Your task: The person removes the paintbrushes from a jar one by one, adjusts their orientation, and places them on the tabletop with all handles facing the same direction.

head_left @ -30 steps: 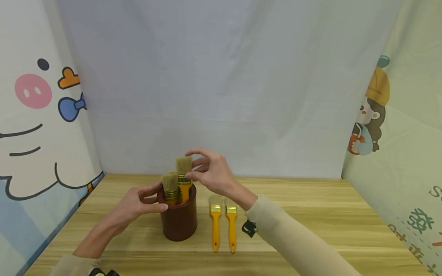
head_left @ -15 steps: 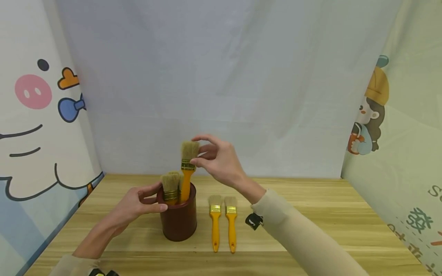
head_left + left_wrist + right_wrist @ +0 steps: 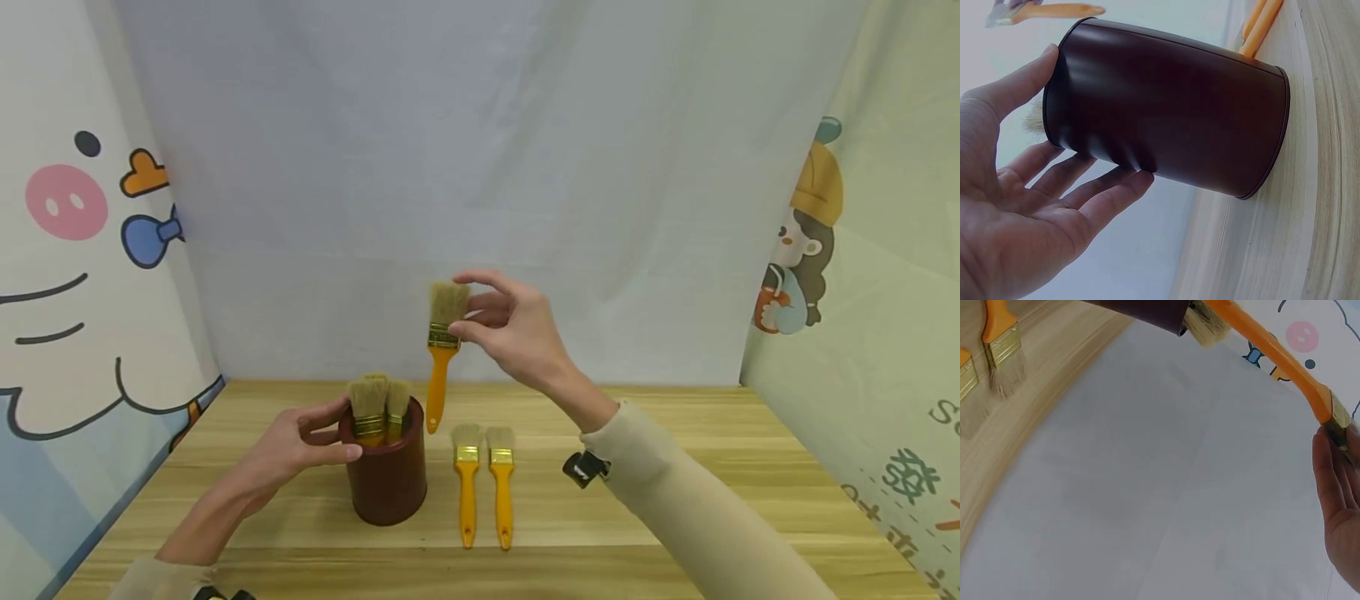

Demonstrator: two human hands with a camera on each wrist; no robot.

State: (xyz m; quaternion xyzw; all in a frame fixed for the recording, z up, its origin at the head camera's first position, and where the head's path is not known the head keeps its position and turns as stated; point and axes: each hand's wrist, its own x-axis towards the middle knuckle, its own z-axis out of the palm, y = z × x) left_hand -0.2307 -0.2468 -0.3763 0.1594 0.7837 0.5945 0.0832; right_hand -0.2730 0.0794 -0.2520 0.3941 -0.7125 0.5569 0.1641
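My left hand point(image 3: 288, 442) holds a dark red can point(image 3: 387, 483) by its upper side, thumb near the rim in front and fingers behind. In the left wrist view the fingertips point(image 3: 1138, 180) touch the can's wall. Several paintbrushes point(image 3: 369, 404) stand in the can, bristles up; their handles are hidden inside. Up and to the right of the can, my right hand point(image 3: 517, 329) pinches another paintbrush point(image 3: 442, 354) by its metal band, bristles up and yellow handle hanging down. That handle point(image 3: 1285, 362) appears large in the right wrist view.
Two paintbrushes point(image 3: 467, 492) lie side by side on the wooden table point(image 3: 675, 483), right of the can, bristles pointing away from me. A pale grey cloth point(image 3: 480, 167) hangs behind the table, with printed cloths at both sides.
The right hand has lifted the paintbrush up out of the can and carried it to the right. The left hand stays on the can, and the two paintbrushes on the table have not moved.
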